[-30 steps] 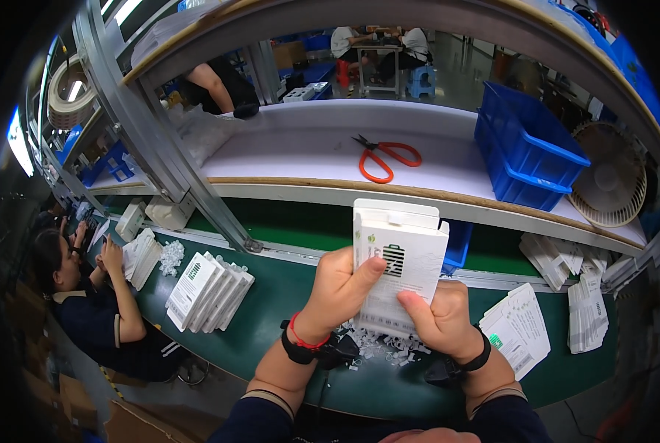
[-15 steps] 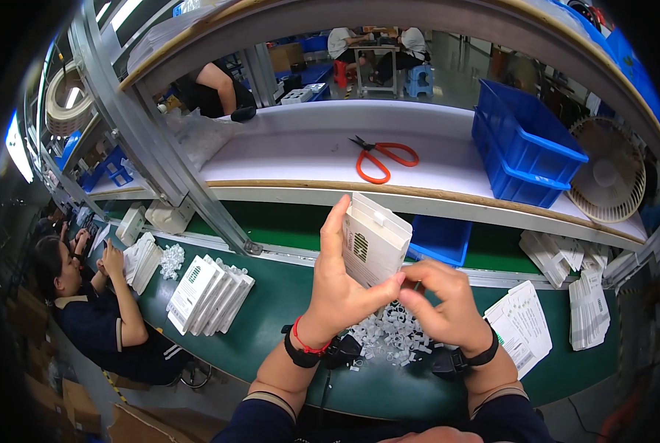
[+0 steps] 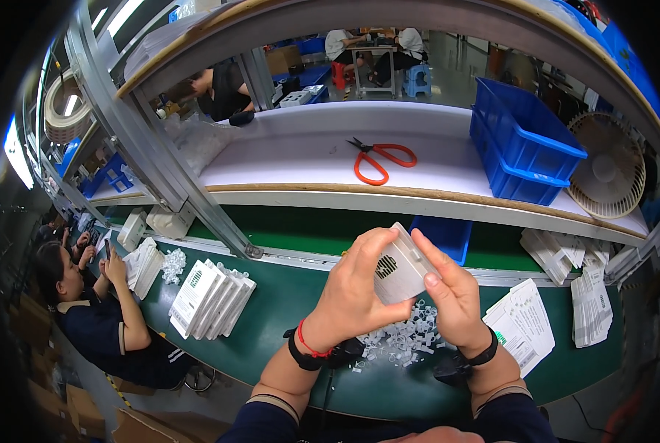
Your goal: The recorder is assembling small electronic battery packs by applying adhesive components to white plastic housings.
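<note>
A small white carton [image 3: 403, 267] with a dark green print is held up between both hands, above the green bench. My left hand [image 3: 356, 284] wraps its left side, fingers over the far edge and thumb along the bottom. At the right side, my right hand [image 3: 454, 295] is closed on the carton, its fingers behind and the thumb at the near edge. Just below lies a heap of small clear plastic clips [image 3: 400, 338]. To the left stand several similar white cartons [image 3: 210, 299] in a leaning row. Right of my hand, flat white cartons [image 3: 522, 325] lie fanned out.
Across the bench runs a white shelf [image 3: 293, 148] with red-handled scissors [image 3: 380, 156] and stacked blue bins [image 3: 522, 144]. A blue tray [image 3: 444, 235] sits beneath it. A metal post [image 3: 189, 177] rises at left. A co-worker [image 3: 101, 317] sits at the left; a fan [image 3: 606, 166] stands right.
The carton has come down and tilted to the right. My right hand has moved up from its lower corner to grip its right side. The co-worker's hands have shifted slightly.
</note>
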`<state>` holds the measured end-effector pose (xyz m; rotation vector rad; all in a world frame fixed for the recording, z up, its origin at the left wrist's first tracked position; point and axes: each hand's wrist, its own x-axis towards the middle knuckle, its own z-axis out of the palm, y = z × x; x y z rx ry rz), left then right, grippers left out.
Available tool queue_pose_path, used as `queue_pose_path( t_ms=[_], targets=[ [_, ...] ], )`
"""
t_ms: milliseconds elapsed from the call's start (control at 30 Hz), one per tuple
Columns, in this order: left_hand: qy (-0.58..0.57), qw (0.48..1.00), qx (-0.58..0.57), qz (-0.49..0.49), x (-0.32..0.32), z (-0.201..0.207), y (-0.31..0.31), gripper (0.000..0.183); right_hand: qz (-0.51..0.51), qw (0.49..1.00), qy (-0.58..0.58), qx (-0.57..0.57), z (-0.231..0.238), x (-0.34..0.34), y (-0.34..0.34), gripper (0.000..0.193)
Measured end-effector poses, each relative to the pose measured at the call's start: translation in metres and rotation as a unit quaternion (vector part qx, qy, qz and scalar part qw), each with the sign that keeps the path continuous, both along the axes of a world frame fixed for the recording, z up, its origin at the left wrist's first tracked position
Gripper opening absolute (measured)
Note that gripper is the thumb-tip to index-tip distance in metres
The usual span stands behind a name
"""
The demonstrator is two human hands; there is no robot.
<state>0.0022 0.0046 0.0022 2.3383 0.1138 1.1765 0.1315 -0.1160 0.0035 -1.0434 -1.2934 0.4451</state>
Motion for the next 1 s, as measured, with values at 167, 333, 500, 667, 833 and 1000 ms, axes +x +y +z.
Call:
queue_pose_path(
  t_ms=[167,333,500,667,833,1000],
  targets=[
    [-0.004,0.998,-0.057,-0.006,0.001,-0.001,0.001,0.094,-0.045,0.983,-0.169,0.055,0.002,0.004,0.004,0.039],
    [0.017,0.991,0.125,0.050,0.002,-0.003,0.004,0.092,-0.048,0.995,-0.091,0.016,-0.011,0.019,0.006,0.025],
    [0.058,0.977,0.189,0.074,0.000,0.003,-0.002,0.090,-0.020,0.990,0.131,-0.044,-0.002,0.010,0.005,0.018],
    [0.047,0.983,0.149,0.096,0.005,0.002,-0.005,0.093,-0.092,0.991,0.094,-0.005,-0.013,0.018,0.007,0.014],
    [0.113,0.975,0.143,0.129,0.001,0.006,-0.004,0.100,-0.083,0.980,0.183,0.014,-0.005,0.027,0.002,0.006],
    [0.105,0.974,0.149,0.133,0.002,0.004,-0.006,0.099,-0.125,0.980,0.155,0.027,-0.010,0.024,0.004,0.007]
  ],
)
